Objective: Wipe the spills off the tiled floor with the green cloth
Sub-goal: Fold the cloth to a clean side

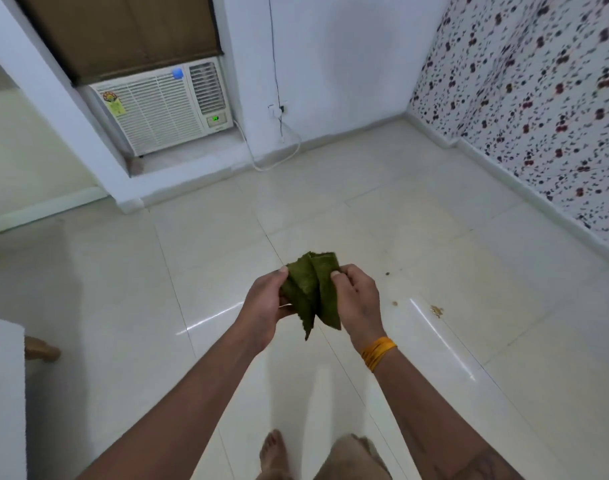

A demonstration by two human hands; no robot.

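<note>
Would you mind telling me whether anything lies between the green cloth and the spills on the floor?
Nothing visible does. The green cloth is held up between the left hand and the right hand, and the spills lie on bare tiled floor to the person's right, with only open tile in between.

One head camera looks forward and down from standing height at the floor (226,271); the room corner seems near.
</note>
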